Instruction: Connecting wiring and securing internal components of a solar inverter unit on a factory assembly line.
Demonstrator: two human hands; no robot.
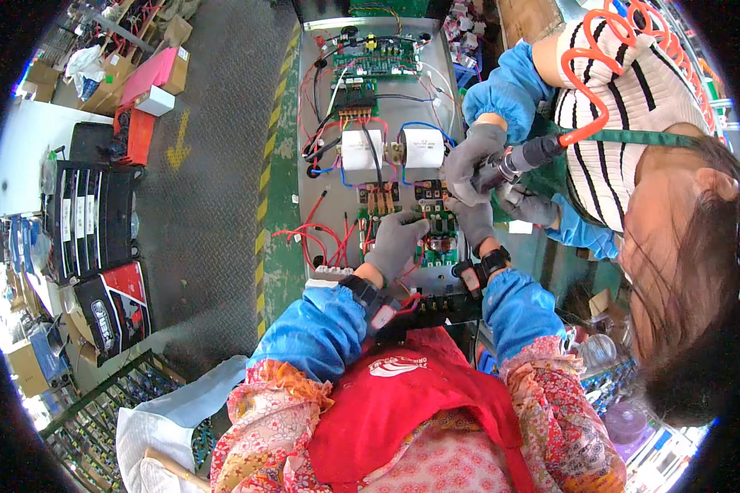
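Note:
My left hand (397, 240), in a grey glove, rests over the green circuit board (444, 226) in the metal chassis. Its fingers are bent together, and what they pinch, if anything, is hidden. At the board's right edge is my right hand (474, 222), also gloved, its fingers drawn together near dark modules; anything in them cannot be made out. Beyond both hands lie two white cylindrical capacitors (362, 149). From the right, a co-worker's gloved hand (475, 160) grips an air screwdriver (506, 167), close above my right hand.
Loose red wires (312, 234) lie left of my left hand. Another circuit board (378, 59) sits at the chassis's far end. A coiled orange air hose (588, 107) hangs from the screwdriver. The co-worker leans in from the right. A yellow-black floor stripe (273, 148) runs along the left.

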